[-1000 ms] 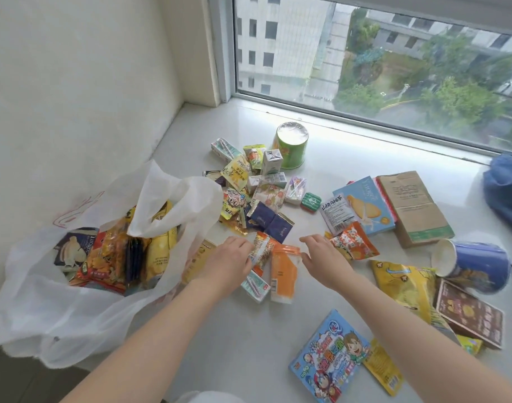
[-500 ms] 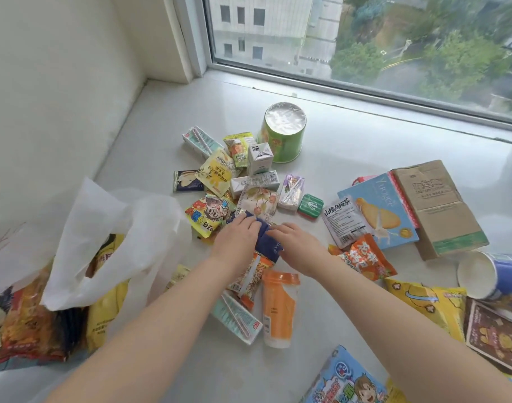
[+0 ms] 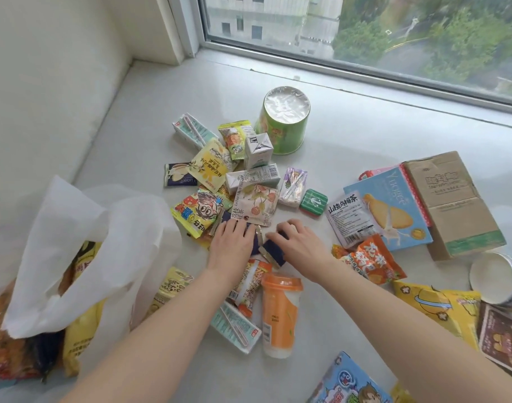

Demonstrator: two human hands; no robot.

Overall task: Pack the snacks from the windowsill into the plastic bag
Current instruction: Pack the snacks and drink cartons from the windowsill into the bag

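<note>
Many snacks lie scattered on the white windowsill [image 3: 365,135]. A white plastic bag [image 3: 103,242] slumps open at the left, with yellow and red packets inside it. In the middle of the pile, both hands close on dark navy packets [image 3: 270,253] with gold edges. My left hand [image 3: 231,242] covers one from the left. My right hand [image 3: 299,242] curls over the other from the right. Just below them lie an orange drink cup [image 3: 279,312] and a striped snack packet [image 3: 249,286]. A beige tea sachet [image 3: 256,207] touches the fingertips from above.
A green noodle cup [image 3: 283,120] stands behind the pile near the window. A blue biscuit box [image 3: 391,210] and a cardboard box [image 3: 449,202] lie to the right. A blue paper cup [image 3: 498,277] lies on its side above a yellow bag [image 3: 434,306]. The wall closes the left side.
Both hands moved forward from beside the orange cup to the navy packets and closed on them. The view tilted down and nearer to the pile.
</note>
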